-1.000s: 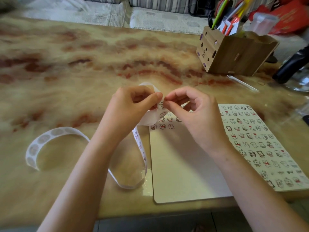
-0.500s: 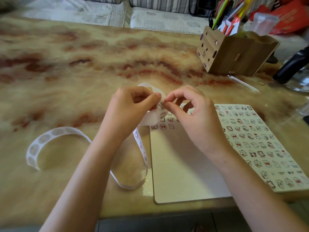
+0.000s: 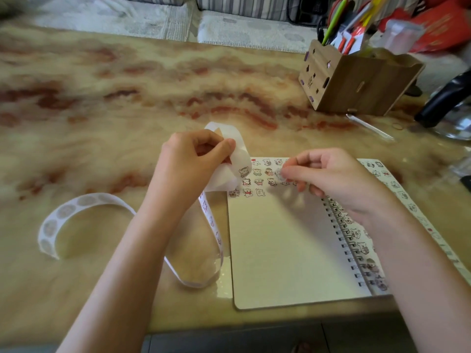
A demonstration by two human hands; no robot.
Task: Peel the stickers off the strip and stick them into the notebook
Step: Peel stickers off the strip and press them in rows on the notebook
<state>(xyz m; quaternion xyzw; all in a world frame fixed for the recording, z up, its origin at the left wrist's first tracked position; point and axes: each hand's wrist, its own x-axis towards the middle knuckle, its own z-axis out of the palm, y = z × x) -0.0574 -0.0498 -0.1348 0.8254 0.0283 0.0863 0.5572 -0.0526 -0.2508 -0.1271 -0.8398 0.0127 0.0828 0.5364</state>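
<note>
Task part done. The spiral notebook lies open on the table. Its right page is covered in small cartoon stickers; its left page bears a few rows at the top and is otherwise blank. The right hand pinches one peeled sticker just above those rows. The left hand grips the white sticker strip, which loops beside the notebook with printed stickers left on it.
</note>
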